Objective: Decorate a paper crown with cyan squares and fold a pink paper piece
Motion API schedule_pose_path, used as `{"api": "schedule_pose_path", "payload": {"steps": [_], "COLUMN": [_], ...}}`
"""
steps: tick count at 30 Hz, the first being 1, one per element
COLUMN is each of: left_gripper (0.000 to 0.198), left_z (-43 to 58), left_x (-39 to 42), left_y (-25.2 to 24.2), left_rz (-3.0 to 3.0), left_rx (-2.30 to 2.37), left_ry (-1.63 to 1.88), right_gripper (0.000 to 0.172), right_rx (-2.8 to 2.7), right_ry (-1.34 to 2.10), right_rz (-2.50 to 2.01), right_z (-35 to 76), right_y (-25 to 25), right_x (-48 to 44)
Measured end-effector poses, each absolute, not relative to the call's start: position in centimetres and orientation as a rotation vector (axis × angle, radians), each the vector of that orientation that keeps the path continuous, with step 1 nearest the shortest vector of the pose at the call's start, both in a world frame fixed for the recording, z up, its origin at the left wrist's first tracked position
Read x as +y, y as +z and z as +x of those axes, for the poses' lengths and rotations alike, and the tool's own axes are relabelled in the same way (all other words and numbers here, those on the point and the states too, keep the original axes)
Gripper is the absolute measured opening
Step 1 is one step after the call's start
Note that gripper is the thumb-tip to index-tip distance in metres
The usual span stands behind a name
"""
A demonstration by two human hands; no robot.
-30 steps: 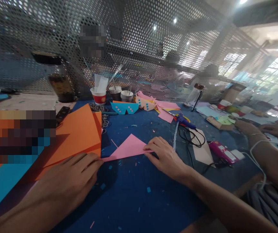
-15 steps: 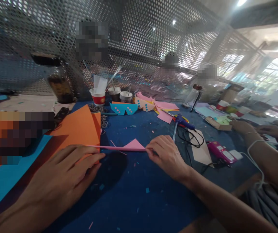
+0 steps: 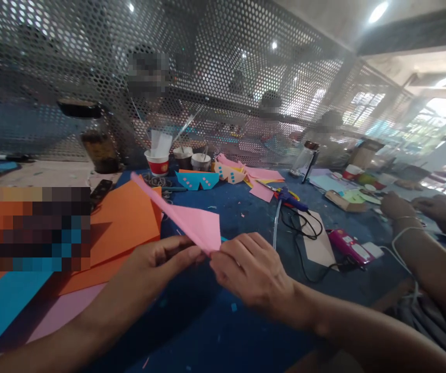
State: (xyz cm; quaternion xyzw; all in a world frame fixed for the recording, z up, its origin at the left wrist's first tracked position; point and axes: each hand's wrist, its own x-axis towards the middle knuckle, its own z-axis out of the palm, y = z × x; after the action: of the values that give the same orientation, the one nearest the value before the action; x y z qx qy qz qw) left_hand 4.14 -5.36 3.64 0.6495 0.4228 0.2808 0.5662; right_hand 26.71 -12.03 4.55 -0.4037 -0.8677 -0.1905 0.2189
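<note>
A folded pink paper [image 3: 197, 224] is held up over the blue table [image 3: 195, 321], tilted, with a long narrow end pointing up and left. My right hand [image 3: 252, 272] is closed on its lower right corner, fingers pinched. My left hand [image 3: 168, 261] touches the lower edge of the paper close beside the right hand, thumb and fingers closed on it. Orange sheets [image 3: 129, 212] lie just left of the paper, and a blue sheet [image 3: 9, 300] and a pink-lilac sheet [image 3: 65, 316] lie under and beside my left forearm.
Behind stand paper cups [image 3: 156, 163], a blue paper mask [image 3: 197, 180] and a jar [image 3: 98, 145] before a perforated metal screen. To the right lie a blue glue gun [image 3: 291, 198] with its cable and a magenta device [image 3: 350, 247]. Another person's arm [image 3: 421, 243] rests further right.
The pink paper has been lifted from lying flat and turned, its left end now raised. My left hand has moved right, close to my right hand, and turned thumb up.
</note>
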Motion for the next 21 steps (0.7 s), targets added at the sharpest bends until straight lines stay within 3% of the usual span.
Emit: {"api": "schedule_pose_path", "payload": {"steps": [8,15,21], "left_gripper": [0.042,0.039,0.033], "left_z": [4.0,3.9,4.5], "left_x": [-3.4,-3.3,-3.0], "left_y": [3.7,3.9,3.6], "left_rz": [1.546,1.732,1.701], "left_rx": [0.99,0.935,0.821], "left_ry": [0.67,0.538,0.437], "right_gripper": [0.02,0.034,0.047], "right_rx": [-2.115,-1.704,-1.458], "right_ry": [-0.223,0.84,1.08], "right_rz": [-1.209,-1.285,-1.273], "right_z": [26.9,27.4,27.4], "right_y": [4.9,5.6,4.5], "right_x": [-10.6,-8.1,-7.9]}}
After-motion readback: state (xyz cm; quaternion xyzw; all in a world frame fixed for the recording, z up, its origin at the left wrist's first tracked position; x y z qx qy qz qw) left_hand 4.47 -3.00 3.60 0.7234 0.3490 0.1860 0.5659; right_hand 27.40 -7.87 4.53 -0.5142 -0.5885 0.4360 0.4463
